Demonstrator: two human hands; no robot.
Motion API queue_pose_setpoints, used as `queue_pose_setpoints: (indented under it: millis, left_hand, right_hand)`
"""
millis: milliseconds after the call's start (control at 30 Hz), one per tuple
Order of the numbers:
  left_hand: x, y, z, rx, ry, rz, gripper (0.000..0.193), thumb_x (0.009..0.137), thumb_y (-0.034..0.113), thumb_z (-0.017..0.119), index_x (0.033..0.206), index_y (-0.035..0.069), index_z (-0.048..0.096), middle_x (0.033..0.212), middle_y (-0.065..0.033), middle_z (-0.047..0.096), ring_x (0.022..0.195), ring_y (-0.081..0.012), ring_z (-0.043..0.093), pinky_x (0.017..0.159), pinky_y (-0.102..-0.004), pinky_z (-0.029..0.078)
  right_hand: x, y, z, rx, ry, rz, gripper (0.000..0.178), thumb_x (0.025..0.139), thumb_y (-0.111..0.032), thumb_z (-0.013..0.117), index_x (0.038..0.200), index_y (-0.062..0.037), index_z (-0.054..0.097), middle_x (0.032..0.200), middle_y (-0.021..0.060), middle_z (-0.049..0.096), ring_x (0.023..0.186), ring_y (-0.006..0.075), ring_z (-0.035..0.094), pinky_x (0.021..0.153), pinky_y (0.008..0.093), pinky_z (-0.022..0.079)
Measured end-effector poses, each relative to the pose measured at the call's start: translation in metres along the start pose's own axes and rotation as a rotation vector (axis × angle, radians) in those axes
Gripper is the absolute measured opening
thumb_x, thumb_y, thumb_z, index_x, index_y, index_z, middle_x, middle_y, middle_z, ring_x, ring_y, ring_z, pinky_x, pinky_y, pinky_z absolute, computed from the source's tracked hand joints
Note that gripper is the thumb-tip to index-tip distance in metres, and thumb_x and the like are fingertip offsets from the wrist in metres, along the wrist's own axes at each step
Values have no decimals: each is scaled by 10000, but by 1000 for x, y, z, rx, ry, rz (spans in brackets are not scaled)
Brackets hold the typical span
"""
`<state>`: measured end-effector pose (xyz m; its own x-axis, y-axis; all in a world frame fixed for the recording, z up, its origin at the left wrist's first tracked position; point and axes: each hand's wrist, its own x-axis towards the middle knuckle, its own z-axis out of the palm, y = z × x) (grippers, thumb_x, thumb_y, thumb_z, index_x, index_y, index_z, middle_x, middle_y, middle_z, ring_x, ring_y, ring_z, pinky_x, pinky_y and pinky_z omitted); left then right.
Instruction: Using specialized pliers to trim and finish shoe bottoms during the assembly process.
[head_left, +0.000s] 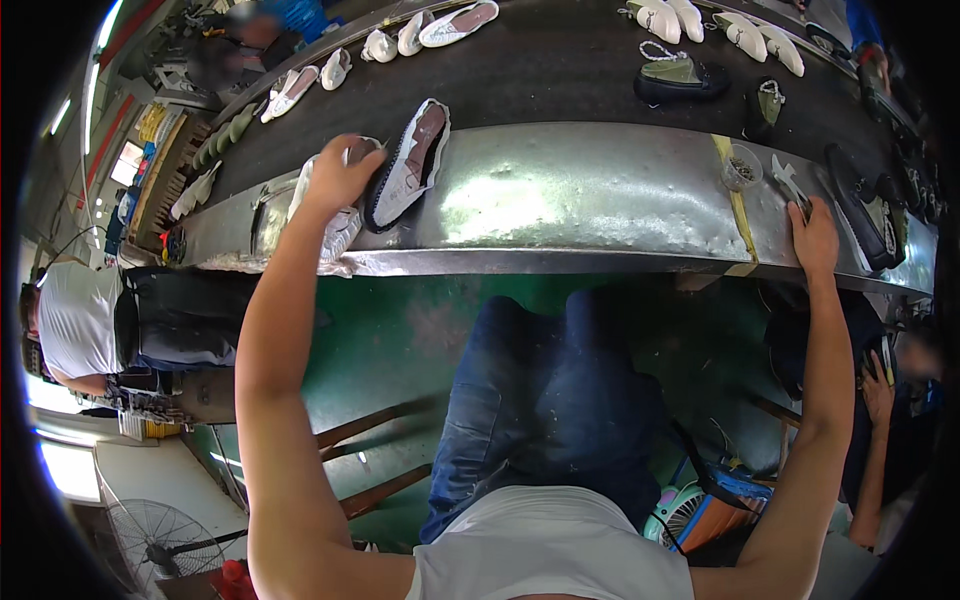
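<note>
My left hand [340,178] is closed over a white shoe [343,235] at the left of the metal ledge; the palm and fingers hide much of it. Right beside that hand, a grey-and-white shoe [407,172] with a dark stitched edge and brownish inside lies tilted, toe toward me. At the right end of the ledge my right hand [815,238] is wrapped round the handles of a pair of metal pliers [787,178], jaws pointing away from me. Left of the pliers sits a small clear cup [741,168] with tiny dark bits in it, close to a yellow strip [738,205].
Beyond the ledge runs a dark conveyor belt [540,80] bearing white shoes [460,24], cream shoes [742,36] and a black-and-green shoe [682,78]. Dark shoes [868,215] lie right of my right hand. Co-workers [85,315] sit at both sides. A small fan [676,515] stands low right.
</note>
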<state>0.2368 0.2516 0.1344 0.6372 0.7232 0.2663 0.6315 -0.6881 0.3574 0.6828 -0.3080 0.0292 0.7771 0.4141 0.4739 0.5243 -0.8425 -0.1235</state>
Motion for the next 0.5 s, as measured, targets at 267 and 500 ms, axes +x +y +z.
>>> queue_pose_setpoints:
  millis: [267, 500]
  left_hand:
    - [134, 7, 75, 39, -564, -148, 658, 835, 446, 680, 1265, -48, 615, 1207, -245, 659, 1080, -313, 653, 929, -386, 497]
    - [3, 84, 4, -413, -291, 230, 714, 890, 378, 708, 1461, 35, 451, 1319, -173, 599, 1197, -229, 563, 1057, -350, 410]
  right_hand:
    - [4, -16, -4, 76, -20, 50, 457, 927, -401, 634, 1151, -4, 606, 1100, 216, 657, 1022, 412, 632, 868, 471, 502]
    - [-7, -4, -7, 72, 16, 40, 491, 925, -404, 637, 1197, 4, 604, 1123, 225, 654, 1033, 412, 631, 876, 476, 499]
